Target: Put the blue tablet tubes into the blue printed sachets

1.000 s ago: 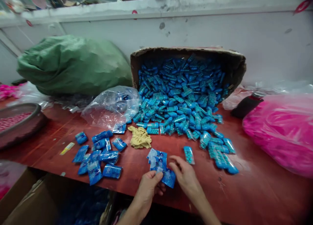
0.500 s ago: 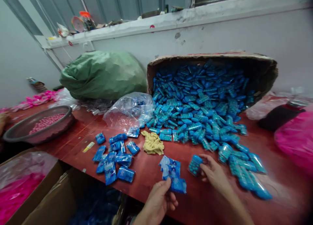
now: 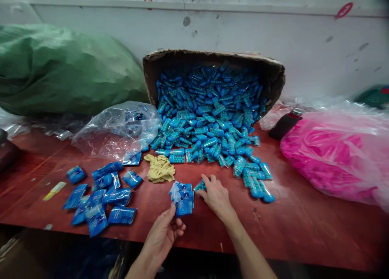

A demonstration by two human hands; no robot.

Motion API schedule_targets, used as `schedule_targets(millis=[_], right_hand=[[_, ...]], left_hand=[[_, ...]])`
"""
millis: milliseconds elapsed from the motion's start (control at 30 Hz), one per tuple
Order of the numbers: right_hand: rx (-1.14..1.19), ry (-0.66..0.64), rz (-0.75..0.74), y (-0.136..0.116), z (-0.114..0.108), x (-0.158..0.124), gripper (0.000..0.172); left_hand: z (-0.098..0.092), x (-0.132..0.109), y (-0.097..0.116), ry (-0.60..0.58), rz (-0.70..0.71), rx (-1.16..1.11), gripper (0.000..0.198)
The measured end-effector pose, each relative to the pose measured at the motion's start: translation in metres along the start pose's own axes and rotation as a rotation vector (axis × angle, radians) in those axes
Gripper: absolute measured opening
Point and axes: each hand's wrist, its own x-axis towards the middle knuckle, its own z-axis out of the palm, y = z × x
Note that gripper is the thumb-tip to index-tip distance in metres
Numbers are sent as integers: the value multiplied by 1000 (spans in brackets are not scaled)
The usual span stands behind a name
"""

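Observation:
Several blue printed cards (image 3: 184,203) are pinched in a small fanned stack between the thumb and fingers of my left hand (image 3: 164,230), above the table's front part. Just right of them, my right hand (image 3: 215,196) has its fingers closed over a small clear packet of blue-green beads (image 3: 199,186), mostly hidden under the fingers. A crumpled yellow cloth (image 3: 159,168) lies beyond the cards. To the left is a loose group of blue printed packets (image 3: 96,217). Right of my right hand, several bead packets (image 3: 257,182) lie side by side.
A cardboard box (image 3: 214,54) on its side spills a heap of bead packets (image 3: 209,121) onto the red table (image 3: 291,234). A clear plastic bag (image 3: 106,129) and a large green sack (image 3: 67,72) stand left, a bag of pink items (image 3: 328,153) right.
The camera view has swung to the right. My right hand has come closer to the cards and now covers most of the bead packet. My left hand still holds the cards.

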Motion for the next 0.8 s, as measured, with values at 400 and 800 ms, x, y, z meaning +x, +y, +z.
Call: schedule_targets(millis=[400,800], right_hand=[[1124,-67,171,26,12,-19,23],[1397,35,281,-4,26,-42,27]], left_hand=[[3,4,2,13,-16,-75,17],[3,4,-6,-64,79,-11,26]])
